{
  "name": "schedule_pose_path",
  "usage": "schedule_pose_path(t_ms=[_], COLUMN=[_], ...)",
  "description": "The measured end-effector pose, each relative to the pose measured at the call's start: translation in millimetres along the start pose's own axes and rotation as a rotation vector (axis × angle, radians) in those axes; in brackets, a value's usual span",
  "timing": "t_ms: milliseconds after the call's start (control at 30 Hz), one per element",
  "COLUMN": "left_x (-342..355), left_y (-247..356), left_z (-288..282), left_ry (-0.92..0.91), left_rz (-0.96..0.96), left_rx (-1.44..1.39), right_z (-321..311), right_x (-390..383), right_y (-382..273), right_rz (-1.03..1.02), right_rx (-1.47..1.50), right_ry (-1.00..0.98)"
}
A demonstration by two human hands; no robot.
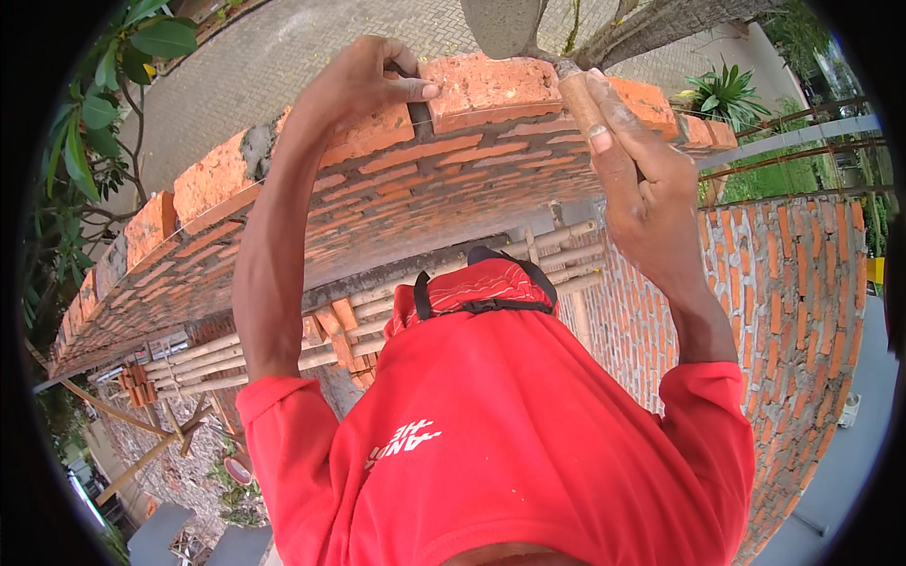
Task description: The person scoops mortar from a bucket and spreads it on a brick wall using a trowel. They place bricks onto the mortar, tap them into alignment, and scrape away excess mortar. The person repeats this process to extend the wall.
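Observation:
An orange brick [491,94] lies on the top course of a brick wall [425,174], with a narrow dark gap at its left end. At that end my left hand [368,80] is closed, its thumb against the brick's near corner and its other fingers curled behind, partly hidden. My right hand [646,174] is wrapped round the wooden handle of a trowel [578,99], thumb laid along it. The trowel's grey, mortar-smeared blade [505,26] points away beyond the wall's top. A taut string line runs along the wall's near upper edge.
Bamboo scaffold poles [566,255] run below, with loose bricks [340,335] stacked on them. Another brick wall [755,311] stands at right. A tree trunk [661,28] leans past the far side, over paving [283,57]. Leafy branches [99,113] hang at left.

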State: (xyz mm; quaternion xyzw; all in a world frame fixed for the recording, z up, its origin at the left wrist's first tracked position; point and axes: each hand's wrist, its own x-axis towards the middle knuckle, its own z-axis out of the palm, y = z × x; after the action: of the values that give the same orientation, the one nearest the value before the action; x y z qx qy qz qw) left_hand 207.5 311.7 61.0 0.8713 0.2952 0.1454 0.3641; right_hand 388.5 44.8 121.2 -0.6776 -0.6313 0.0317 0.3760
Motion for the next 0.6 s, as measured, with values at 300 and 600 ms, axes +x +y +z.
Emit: schedule_pose_path(t_ms=[300,600], left_x=[1,-15], left_y=[1,19], left_z=[-1,8], left_ry=[-0.007,0.147], left_rz=[-0.010,0.106], left_rx=[0.030,0.147], right_z=[-4,-28], right_x=[2,-8], right_y=[11,8], right_rz=[-0.014,0.271], right_rx=[-0.118,0.058], right_ry=[0.028,0.137])
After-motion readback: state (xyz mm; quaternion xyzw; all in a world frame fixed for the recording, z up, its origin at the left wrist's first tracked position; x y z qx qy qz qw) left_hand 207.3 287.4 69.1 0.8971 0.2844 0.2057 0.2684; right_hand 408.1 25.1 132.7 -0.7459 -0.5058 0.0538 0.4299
